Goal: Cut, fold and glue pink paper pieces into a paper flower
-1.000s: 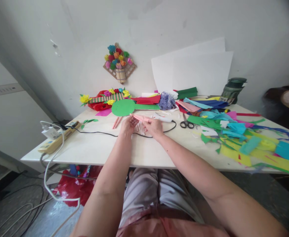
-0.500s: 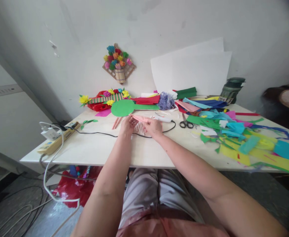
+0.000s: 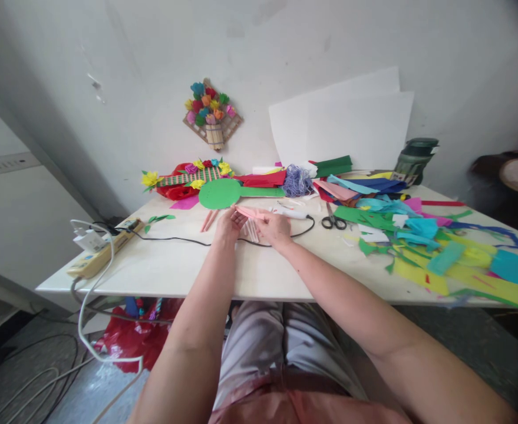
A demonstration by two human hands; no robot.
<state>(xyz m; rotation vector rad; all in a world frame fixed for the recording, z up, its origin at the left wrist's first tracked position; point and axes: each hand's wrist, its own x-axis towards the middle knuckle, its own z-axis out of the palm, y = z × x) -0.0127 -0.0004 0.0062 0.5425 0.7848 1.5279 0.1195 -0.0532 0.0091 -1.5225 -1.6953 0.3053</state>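
Note:
A narrow strip of salmon-pink crepe paper point(image 3: 250, 211) is stretched between my two hands, just above the table. My left hand point(image 3: 231, 224) pinches its left end. Its right part is in the closed fingers of my right hand point(image 3: 276, 228). Under and between the hands lie several pale thin sticks point(image 3: 252, 229), and two pink rolled sticks point(image 3: 208, 220) rest left of my left hand. Behind them is a green round-headed paper piece point(image 3: 220, 194) with a long handle. A white corded tool, seemingly a glue gun point(image 3: 290, 212), lies just beyond my right hand.
Scissors point(image 3: 333, 219) lie right of my hands, beside heaped coloured paper scraps point(image 3: 422, 235). A black cord crosses the table to a power strip point(image 3: 104, 250) at left. A dark green bottle point(image 3: 416, 162) stands at the back right. A flower-decorated piece point(image 3: 192, 175) lies at the back.
Both hands hold the pink strip in nearly the same place as before. Only a slight shift of the camera view shows.

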